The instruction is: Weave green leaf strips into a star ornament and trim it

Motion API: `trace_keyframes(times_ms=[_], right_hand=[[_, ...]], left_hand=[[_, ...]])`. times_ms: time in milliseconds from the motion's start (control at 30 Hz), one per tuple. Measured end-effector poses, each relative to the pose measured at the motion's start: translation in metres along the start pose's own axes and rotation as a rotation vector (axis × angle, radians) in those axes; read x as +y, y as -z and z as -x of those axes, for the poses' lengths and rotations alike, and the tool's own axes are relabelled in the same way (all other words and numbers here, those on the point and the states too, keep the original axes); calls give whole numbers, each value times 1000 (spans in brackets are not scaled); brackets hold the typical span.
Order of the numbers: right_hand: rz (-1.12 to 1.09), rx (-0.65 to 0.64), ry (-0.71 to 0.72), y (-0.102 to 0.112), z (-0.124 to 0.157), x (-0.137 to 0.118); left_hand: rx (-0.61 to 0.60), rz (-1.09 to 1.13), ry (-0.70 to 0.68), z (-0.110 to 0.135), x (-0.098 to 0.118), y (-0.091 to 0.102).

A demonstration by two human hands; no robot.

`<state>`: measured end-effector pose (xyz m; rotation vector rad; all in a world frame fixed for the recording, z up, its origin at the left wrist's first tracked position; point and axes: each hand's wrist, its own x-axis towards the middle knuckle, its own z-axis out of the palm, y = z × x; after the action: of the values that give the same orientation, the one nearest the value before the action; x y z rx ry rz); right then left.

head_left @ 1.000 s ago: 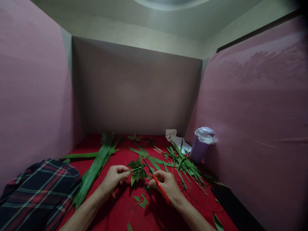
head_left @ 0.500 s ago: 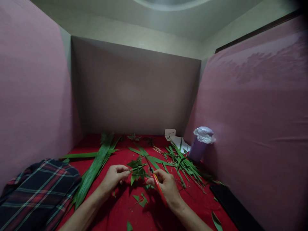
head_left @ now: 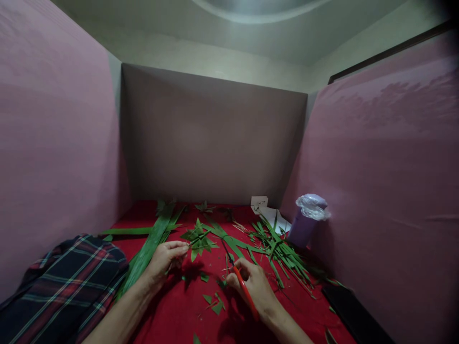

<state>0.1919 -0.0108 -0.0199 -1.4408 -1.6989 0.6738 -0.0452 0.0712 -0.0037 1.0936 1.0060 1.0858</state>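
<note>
My left hand pinches the stem of a small spiky piece folded from green leaf strips, held just above the red cloth. My right hand is closed round red-handled scissors whose dark blades point up and away toward the leaf piece, a short gap apart from it. Small green cuttings lie on the cloth between my forearms.
Long green leaves lie at the left, a heap of thin leaf strips at the right. A purple cup covered with plastic and white papers stand at the back right. A plaid cloth is front left, a black flat object front right. Pink panels wall the space.
My left hand has lifted the leaf piece up and to the left, away from the scissors. My right hand has dropped slightly toward me. The view has shifted a little.
</note>
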Motion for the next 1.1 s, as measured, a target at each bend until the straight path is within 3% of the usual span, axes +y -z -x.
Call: trace_keyframes(times_ms=[333, 500, 567, 667, 900, 1000, 1100], right_hand=[[63, 28, -46, 0, 1, 0], [351, 173, -116, 6, 0, -2], [476, 161, -121, 7, 0, 0], [560, 93, -65, 7, 1, 3], [515, 36, 147, 5, 5, 1], [487, 113, 224, 4, 3, 4], [311, 215, 247, 1, 0, 6]], left_hand=[[-1, 55, 0, -2, -2, 3], [26, 71, 7, -2, -1, 4], [36, 74, 12, -2, -1, 3], [42, 85, 15, -3, 0, 3], [32, 83, 1, -3, -6, 3], [51, 106, -6, -4, -9, 2], [75, 145, 10, -2, -11, -3]])
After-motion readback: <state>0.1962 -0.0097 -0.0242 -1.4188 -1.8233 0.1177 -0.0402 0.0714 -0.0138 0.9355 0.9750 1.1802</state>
